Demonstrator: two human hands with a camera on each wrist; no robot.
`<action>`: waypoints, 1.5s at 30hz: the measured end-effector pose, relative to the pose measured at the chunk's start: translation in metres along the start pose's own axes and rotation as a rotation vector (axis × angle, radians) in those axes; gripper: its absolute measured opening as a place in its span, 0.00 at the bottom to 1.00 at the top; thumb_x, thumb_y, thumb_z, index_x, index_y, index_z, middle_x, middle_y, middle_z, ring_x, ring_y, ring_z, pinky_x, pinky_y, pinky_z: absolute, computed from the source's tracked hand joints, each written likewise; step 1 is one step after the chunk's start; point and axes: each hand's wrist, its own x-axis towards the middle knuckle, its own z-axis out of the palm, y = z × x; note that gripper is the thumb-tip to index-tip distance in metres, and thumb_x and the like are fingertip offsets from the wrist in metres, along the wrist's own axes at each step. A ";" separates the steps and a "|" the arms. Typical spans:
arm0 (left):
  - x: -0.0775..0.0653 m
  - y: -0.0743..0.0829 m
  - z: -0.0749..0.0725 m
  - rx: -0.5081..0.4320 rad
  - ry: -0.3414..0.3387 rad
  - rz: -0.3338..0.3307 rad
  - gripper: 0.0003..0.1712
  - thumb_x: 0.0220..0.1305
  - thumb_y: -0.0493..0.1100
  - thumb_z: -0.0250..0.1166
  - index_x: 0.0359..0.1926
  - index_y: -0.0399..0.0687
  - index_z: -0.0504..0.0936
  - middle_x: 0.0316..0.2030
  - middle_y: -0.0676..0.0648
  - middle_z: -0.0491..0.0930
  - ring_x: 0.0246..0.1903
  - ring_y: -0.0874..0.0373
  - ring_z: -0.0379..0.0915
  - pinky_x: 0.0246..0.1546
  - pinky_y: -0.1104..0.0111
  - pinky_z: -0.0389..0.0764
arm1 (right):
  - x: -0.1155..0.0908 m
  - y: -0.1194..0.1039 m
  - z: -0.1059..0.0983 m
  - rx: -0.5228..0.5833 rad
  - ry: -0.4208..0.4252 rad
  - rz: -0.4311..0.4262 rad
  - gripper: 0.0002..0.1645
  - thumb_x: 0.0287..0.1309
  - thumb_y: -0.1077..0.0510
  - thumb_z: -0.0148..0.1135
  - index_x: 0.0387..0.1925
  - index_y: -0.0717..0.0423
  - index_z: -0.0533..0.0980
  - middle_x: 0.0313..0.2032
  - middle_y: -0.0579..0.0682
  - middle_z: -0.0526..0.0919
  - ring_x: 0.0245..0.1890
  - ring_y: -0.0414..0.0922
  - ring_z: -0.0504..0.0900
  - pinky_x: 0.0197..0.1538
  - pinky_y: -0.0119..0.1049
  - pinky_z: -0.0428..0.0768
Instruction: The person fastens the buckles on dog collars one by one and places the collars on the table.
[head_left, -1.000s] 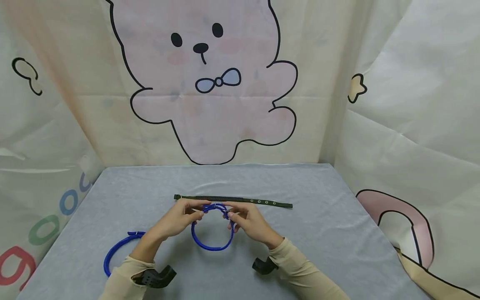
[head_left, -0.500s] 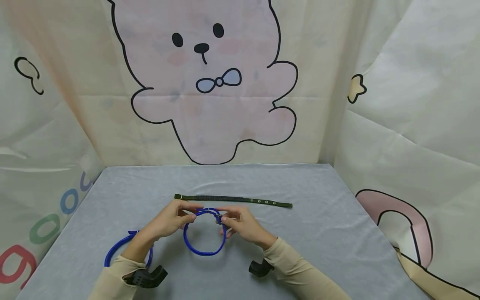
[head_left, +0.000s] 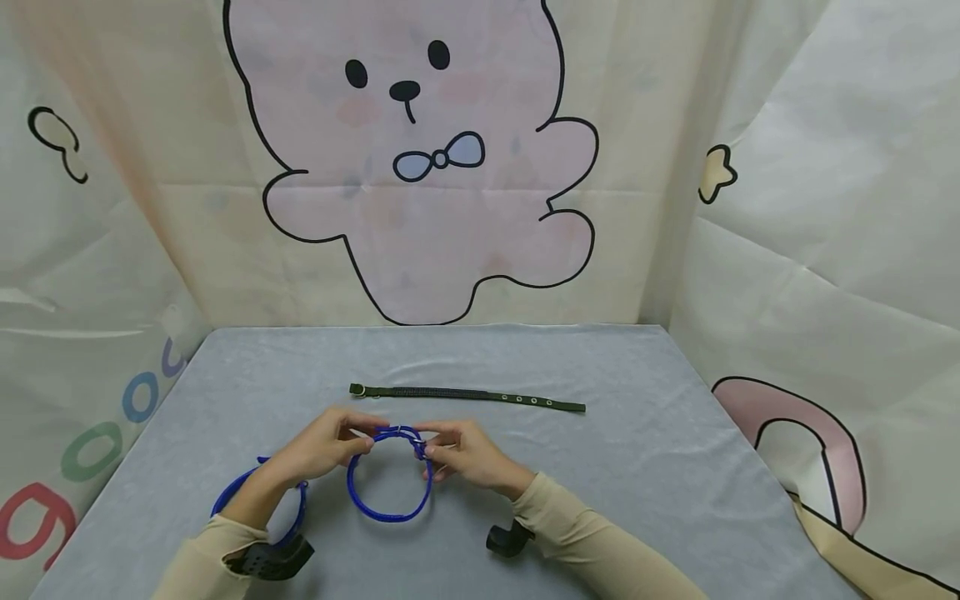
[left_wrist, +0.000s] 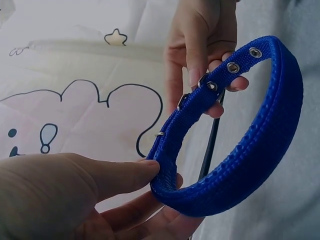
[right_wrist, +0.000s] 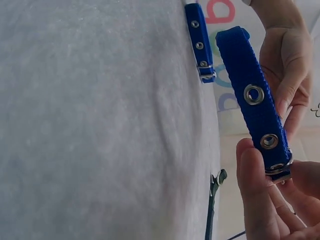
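A blue dog collar (head_left: pixel 386 517), fastened into a loop, is held up above the table between both hands. My left hand (head_left: pixel 327 443) pinches its doubled strap between thumb and fingers, on the loop's left side. At the buckle, my right hand (head_left: pixel 468 454) grips the strap with thumb and fingertips. In the left wrist view the collar (left_wrist: pixel 282 105) shows a padded band, metal eyelets and a buckle. Eyelets and a silver ring stand out on the collar (right_wrist: pixel 240 65) in the right wrist view, with the right fingers (right_wrist: pixel 251 175) around the buckle end.
A second looped blue collar (head_left: pixel 300 508) lies on the table at left, partly hidden by the left forearm. Behind the hands a dark green collar (head_left: pixel 450 393) is stretched flat across the grey cloth (head_left: pixel 622 467). Printed curtains (head_left: pixel 487 233) stand at the back and sides.
Both hands have moved left and a little toward the person, carrying the blue collar with them. The left forearm covers a different part of the second blue collar. The green collar stays in place.
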 end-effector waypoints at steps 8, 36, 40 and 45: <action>-0.008 -0.010 -0.006 0.008 -0.015 -0.024 0.21 0.70 0.32 0.60 0.62 0.28 0.77 0.51 0.28 0.82 0.34 0.53 0.80 0.26 0.69 0.79 | 0.007 0.002 0.012 -0.038 -0.007 0.024 0.25 0.73 0.66 0.54 0.68 0.57 0.73 0.48 0.71 0.85 0.31 0.40 0.87 0.38 0.43 0.88; -0.029 -0.037 -0.022 0.017 -0.057 -0.022 0.20 0.66 0.30 0.61 0.58 0.26 0.79 0.45 0.30 0.83 0.23 0.66 0.73 0.22 0.72 0.74 | 0.030 -0.003 0.047 -0.011 -0.022 0.140 0.25 0.66 0.73 0.58 0.63 0.61 0.76 0.40 0.67 0.87 0.25 0.43 0.81 0.30 0.35 0.86; -0.030 -0.041 -0.024 0.019 -0.073 -0.024 0.19 0.66 0.30 0.62 0.57 0.25 0.80 0.44 0.32 0.83 0.25 0.67 0.73 0.23 0.72 0.75 | 0.032 -0.002 0.049 -0.029 -0.047 0.151 0.25 0.66 0.72 0.59 0.63 0.62 0.76 0.38 0.65 0.88 0.25 0.45 0.83 0.30 0.35 0.86; -0.032 -0.045 -0.024 0.015 -0.086 -0.038 0.19 0.67 0.31 0.62 0.57 0.26 0.80 0.46 0.32 0.84 0.30 0.65 0.77 0.27 0.72 0.77 | 0.034 -0.001 0.051 -0.049 -0.064 0.168 0.24 0.66 0.71 0.60 0.63 0.61 0.76 0.36 0.62 0.89 0.24 0.43 0.83 0.28 0.34 0.84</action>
